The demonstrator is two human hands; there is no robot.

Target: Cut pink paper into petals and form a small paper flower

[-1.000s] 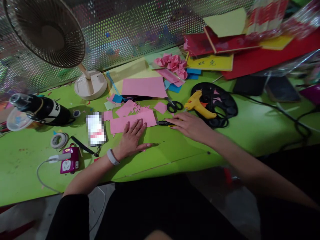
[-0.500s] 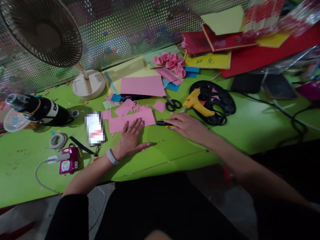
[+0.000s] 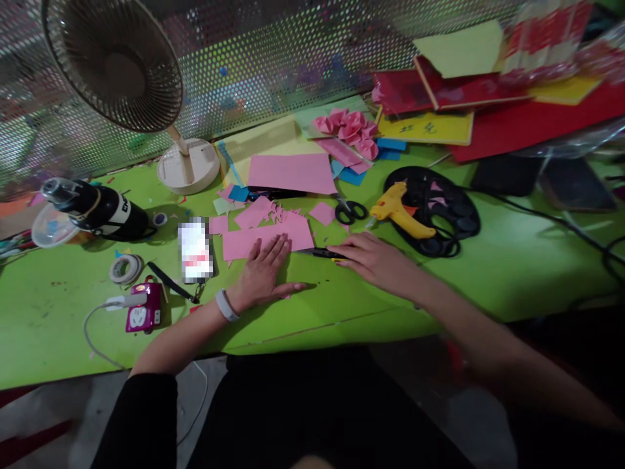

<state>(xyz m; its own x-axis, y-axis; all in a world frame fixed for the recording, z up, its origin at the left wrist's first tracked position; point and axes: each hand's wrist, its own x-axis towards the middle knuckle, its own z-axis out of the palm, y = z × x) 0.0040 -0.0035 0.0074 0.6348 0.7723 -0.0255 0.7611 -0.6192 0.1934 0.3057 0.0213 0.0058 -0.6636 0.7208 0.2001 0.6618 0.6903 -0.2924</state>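
Note:
My left hand (image 3: 266, 270) lies flat with fingers apart on a pink paper strip (image 3: 239, 243), pressing it to the green table. In my right hand (image 3: 374, 260) is a black utility knife (image 3: 325, 253) with a bit of yellow on it, held low over the table. Its thin tip points left and meets the lower right edge of the strip; whether it lies over or under the paper I cannot tell. Pink paper scraps (image 3: 256, 213) lie just behind the strip. Black-handled scissors (image 3: 350, 212) rest beyond the knife, near a yellow glue gun (image 3: 403, 212).
A fan (image 3: 188, 169), a black bottle (image 3: 105, 212), a phone (image 3: 195, 251), a tape roll (image 3: 125, 268) and a purple plug adapter (image 3: 144, 306) stand to the left. Behind are a pink sheet (image 3: 293, 172) and folded pink paper flowers (image 3: 346, 127). A black tray (image 3: 463, 212) sits right.
The view has shifted, so everything appears further right. Relative to the paper, the knife has come closer, its tip now reaching the strip's right edge. My left hand stays on the strip.

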